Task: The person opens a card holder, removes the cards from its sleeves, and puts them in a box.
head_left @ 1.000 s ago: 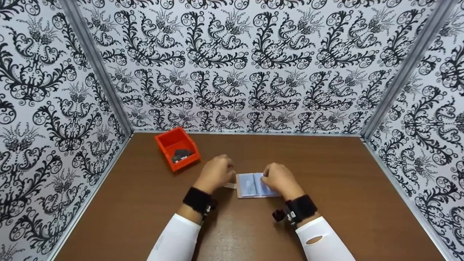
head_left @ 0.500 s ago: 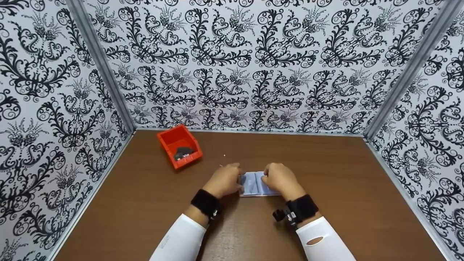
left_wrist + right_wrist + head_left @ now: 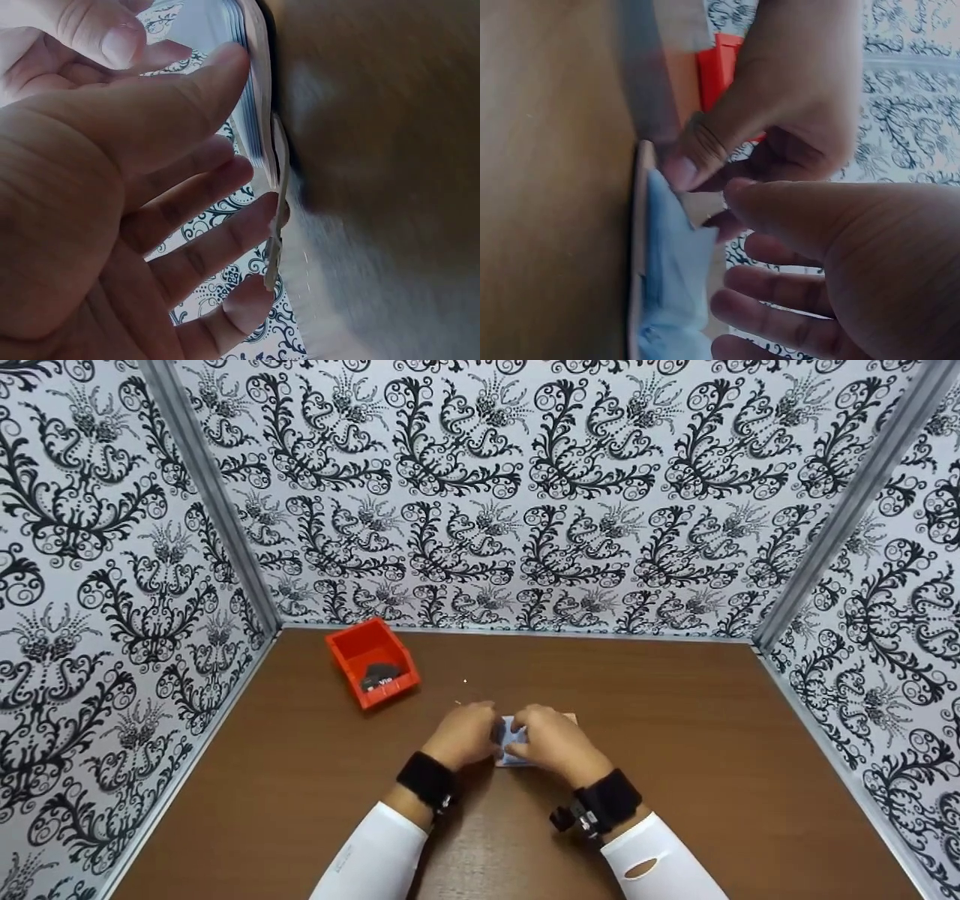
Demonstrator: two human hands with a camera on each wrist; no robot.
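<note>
"Brown table [image 3: 675,735], with a card holder [image 3: 660,292] lying open on it. How should those pages [image 3: 252,124] be handled?"

"Gently, I'd say: steady the stack near its edge and lift one limp page at a time, since two could cling together."

"And the hands?"

"Left hand [image 3: 463,733] at the holder's left edge: thumb against the pages, fingers loosely spread, no pinch. Right hand [image 3: 559,746] over the holder's right side, knuckles up, thumb and forefinger apart."

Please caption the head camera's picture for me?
Left hand and right hand at an open booklet with bluish pages; farther left, a red plastic bin.
</note>
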